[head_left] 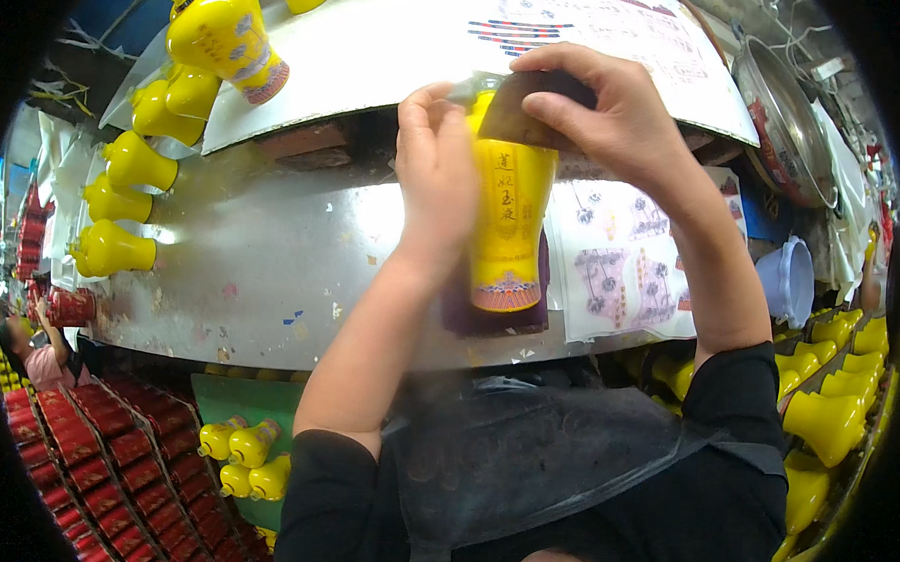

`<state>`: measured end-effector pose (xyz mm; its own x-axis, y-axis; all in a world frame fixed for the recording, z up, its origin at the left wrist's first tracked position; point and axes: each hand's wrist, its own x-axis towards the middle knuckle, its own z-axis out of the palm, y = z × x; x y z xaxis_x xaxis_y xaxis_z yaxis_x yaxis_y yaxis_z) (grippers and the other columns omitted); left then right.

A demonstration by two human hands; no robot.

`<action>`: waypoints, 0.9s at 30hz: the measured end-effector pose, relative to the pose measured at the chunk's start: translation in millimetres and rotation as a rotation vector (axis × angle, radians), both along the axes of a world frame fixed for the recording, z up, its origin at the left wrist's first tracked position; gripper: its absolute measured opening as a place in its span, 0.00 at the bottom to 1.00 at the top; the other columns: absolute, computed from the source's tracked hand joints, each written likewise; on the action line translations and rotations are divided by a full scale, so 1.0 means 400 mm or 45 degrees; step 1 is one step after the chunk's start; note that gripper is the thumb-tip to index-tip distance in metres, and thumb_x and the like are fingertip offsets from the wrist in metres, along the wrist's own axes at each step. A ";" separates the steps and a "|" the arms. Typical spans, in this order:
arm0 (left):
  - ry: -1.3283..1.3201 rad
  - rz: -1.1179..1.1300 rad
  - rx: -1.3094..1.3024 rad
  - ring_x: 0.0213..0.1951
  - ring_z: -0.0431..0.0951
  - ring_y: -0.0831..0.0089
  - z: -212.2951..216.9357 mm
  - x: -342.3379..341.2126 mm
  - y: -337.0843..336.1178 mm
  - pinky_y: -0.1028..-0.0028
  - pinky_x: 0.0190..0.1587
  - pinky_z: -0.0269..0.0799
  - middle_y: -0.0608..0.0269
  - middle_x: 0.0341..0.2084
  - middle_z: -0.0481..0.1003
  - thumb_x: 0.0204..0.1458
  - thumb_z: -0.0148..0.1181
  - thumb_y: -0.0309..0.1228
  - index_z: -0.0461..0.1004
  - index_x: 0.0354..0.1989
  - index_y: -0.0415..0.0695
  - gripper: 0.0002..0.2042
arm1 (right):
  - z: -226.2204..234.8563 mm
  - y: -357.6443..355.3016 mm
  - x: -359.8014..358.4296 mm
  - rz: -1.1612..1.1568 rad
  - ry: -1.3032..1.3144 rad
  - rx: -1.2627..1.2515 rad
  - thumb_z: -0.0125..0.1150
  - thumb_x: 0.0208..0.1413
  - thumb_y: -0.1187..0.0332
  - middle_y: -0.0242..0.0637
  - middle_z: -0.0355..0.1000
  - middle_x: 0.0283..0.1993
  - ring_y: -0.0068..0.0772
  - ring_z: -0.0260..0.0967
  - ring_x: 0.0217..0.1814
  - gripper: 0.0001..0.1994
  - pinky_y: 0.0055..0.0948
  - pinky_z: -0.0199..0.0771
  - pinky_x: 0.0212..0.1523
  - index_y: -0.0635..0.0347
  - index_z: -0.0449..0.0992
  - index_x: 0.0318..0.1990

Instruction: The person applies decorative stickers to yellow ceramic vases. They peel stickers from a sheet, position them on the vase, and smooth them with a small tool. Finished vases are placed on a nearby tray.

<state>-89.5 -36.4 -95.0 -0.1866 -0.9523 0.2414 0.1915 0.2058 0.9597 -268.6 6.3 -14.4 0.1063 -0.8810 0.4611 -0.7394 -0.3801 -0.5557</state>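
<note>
A yellow porcelain bottle (512,214) with dark lettering and a patterned band round its base lies on a dark purple cloth (469,316), its neck pointing away from me. My right hand (605,113) grips a dark, flat scraper (543,104) between thumb and fingers, held against the bottle's shoulder. Along the left side of the neck and shoulder, my left hand (439,162) is curled round the bottle, slightly blurred. Part of the neck is hidden behind the hands and the scraper.
Printed decal sheets (619,257) lie right of the bottle; more decals lie on the white board (378,61) beyond. Decorated (231,36) and plain yellow bottles (114,249) stand at left. A metal basin (788,124), a pale bucket (787,283) and several bottles (827,423) are at right.
</note>
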 end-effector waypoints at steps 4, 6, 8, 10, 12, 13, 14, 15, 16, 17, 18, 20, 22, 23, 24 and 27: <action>-0.012 -0.158 0.046 0.45 0.71 0.76 0.008 0.013 0.002 0.73 0.52 0.71 0.61 0.44 0.70 0.72 0.43 0.33 0.67 0.58 0.39 0.14 | -0.023 -0.004 0.000 -0.130 0.171 -0.100 0.66 0.62 0.72 0.42 0.82 0.44 0.32 0.81 0.42 0.13 0.28 0.83 0.44 0.60 0.81 0.53; 0.077 -0.255 0.121 0.45 0.73 0.77 0.017 0.024 0.004 0.74 0.52 0.72 0.62 0.43 0.72 0.72 0.44 0.33 0.70 0.56 0.39 0.13 | -0.018 0.003 0.009 -0.086 0.306 -0.399 0.68 0.60 0.72 0.40 0.82 0.41 0.34 0.81 0.37 0.12 0.27 0.83 0.39 0.57 0.82 0.51; 0.062 -0.234 0.198 0.45 0.74 0.77 0.031 0.040 0.000 0.74 0.52 0.72 0.61 0.42 0.75 0.72 0.44 0.33 0.72 0.54 0.38 0.14 | -0.005 0.052 0.021 -0.045 0.593 -0.420 0.69 0.58 0.72 0.36 0.80 0.37 0.31 0.80 0.36 0.12 0.25 0.83 0.38 0.54 0.83 0.49; -0.024 -0.186 0.227 0.49 0.75 0.74 0.046 0.054 -0.003 0.72 0.54 0.72 0.58 0.46 0.77 0.73 0.44 0.35 0.74 0.53 0.36 0.16 | 0.000 0.111 0.048 0.056 0.795 -0.537 0.70 0.54 0.72 0.29 0.76 0.32 0.25 0.79 0.35 0.13 0.25 0.83 0.37 0.48 0.84 0.47; -0.020 -0.175 0.095 0.50 0.76 0.72 0.051 0.057 0.004 0.70 0.56 0.71 0.57 0.47 0.77 0.73 0.43 0.36 0.75 0.54 0.37 0.17 | -0.024 0.151 0.090 0.387 0.707 -0.495 0.70 0.52 0.73 0.28 0.75 0.32 0.25 0.79 0.37 0.13 0.28 0.84 0.40 0.46 0.84 0.45; -0.021 -0.171 0.011 0.51 0.76 0.71 0.051 0.057 0.007 0.69 0.57 0.71 0.57 0.48 0.77 0.73 0.42 0.37 0.75 0.54 0.37 0.18 | -0.034 0.173 0.102 0.550 0.715 -0.414 0.69 0.52 0.73 0.28 0.75 0.32 0.26 0.79 0.37 0.12 0.29 0.84 0.41 0.46 0.84 0.45; -0.014 -0.248 -0.037 0.52 0.76 0.69 0.049 0.063 0.018 0.65 0.60 0.69 0.56 0.51 0.76 0.73 0.43 0.39 0.73 0.58 0.37 0.19 | -0.040 0.187 0.103 0.687 0.800 -0.269 0.69 0.53 0.73 0.31 0.77 0.34 0.29 0.80 0.39 0.12 0.29 0.84 0.42 0.49 0.83 0.45; -0.119 -0.236 0.019 0.52 0.76 0.69 0.043 0.057 0.023 0.66 0.60 0.70 0.56 0.52 0.76 0.74 0.43 0.39 0.72 0.59 0.38 0.19 | -0.048 0.187 0.096 0.506 0.639 -0.356 0.68 0.52 0.72 0.31 0.76 0.33 0.30 0.78 0.36 0.12 0.30 0.82 0.38 0.49 0.82 0.44; -0.187 -0.233 -0.018 0.52 0.76 0.69 0.034 0.047 0.026 0.66 0.59 0.71 0.56 0.52 0.75 0.74 0.43 0.40 0.70 0.60 0.38 0.19 | -0.053 0.182 0.084 0.388 0.520 -0.417 0.68 0.51 0.72 0.30 0.75 0.31 0.31 0.77 0.33 0.11 0.31 0.80 0.35 0.48 0.82 0.43; -0.254 -0.232 -0.056 0.52 0.76 0.70 0.026 0.039 0.029 0.67 0.59 0.71 0.56 0.53 0.74 0.74 0.43 0.41 0.69 0.62 0.39 0.20 | -0.059 0.178 0.070 0.259 0.419 -0.461 0.68 0.50 0.71 0.30 0.74 0.29 0.32 0.75 0.30 0.11 0.32 0.78 0.32 0.48 0.81 0.42; -0.336 -0.250 0.033 0.52 0.76 0.71 0.019 0.036 0.030 0.68 0.58 0.72 0.56 0.53 0.74 0.74 0.43 0.41 0.66 0.63 0.39 0.20 | -0.062 0.174 0.056 0.056 0.324 -0.518 0.68 0.51 0.73 0.31 0.75 0.30 0.31 0.76 0.32 0.12 0.31 0.77 0.32 0.49 0.82 0.44; -0.194 -0.238 0.000 0.52 0.76 0.72 0.007 0.026 0.035 0.70 0.55 0.74 0.57 0.52 0.73 0.74 0.42 0.42 0.62 0.65 0.41 0.20 | -0.079 0.189 0.052 0.137 0.379 -0.544 0.69 0.51 0.72 0.32 0.79 0.36 0.32 0.79 0.37 0.11 0.30 0.81 0.37 0.49 0.83 0.43; 0.030 -0.243 0.192 0.51 0.76 0.70 -0.002 0.023 0.054 0.68 0.55 0.75 0.56 0.52 0.72 0.74 0.42 0.44 0.62 0.64 0.42 0.20 | -0.103 0.224 0.069 0.356 0.289 -0.487 0.69 0.50 0.71 0.32 0.80 0.40 0.33 0.81 0.41 0.10 0.32 0.84 0.40 0.50 0.84 0.42; 0.058 -0.240 0.210 0.51 0.76 0.70 -0.004 0.024 0.058 0.69 0.55 0.75 0.56 0.52 0.72 0.74 0.41 0.44 0.61 0.65 0.42 0.21 | -0.116 0.239 0.080 0.455 0.187 -0.445 0.71 0.47 0.74 0.41 0.81 0.40 0.42 0.82 0.42 0.13 0.34 0.84 0.42 0.56 0.83 0.43; 0.086 -0.237 0.229 0.51 0.76 0.70 -0.006 0.025 0.061 0.69 0.55 0.75 0.56 0.52 0.72 0.74 0.40 0.45 0.60 0.65 0.42 0.21 | -0.124 0.245 0.073 0.426 0.174 -0.393 0.72 0.48 0.75 0.41 0.81 0.41 0.40 0.82 0.41 0.13 0.33 0.84 0.42 0.57 0.84 0.43; -0.053 -0.189 0.184 0.56 0.73 0.67 -0.020 0.037 0.080 0.68 0.59 0.71 0.52 0.56 0.69 0.74 0.40 0.48 0.55 0.69 0.41 0.26 | -0.133 0.259 0.059 0.098 0.249 -0.198 0.73 0.50 0.77 0.40 0.82 0.41 0.35 0.82 0.40 0.13 0.30 0.84 0.41 0.58 0.83 0.45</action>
<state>-74.7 -4.6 -102.9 -0.3344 -0.9378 0.0930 0.1687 0.0376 0.9850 -245.2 110.1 -67.8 0.2709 -0.7869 0.5544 -0.7928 -0.5091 -0.3352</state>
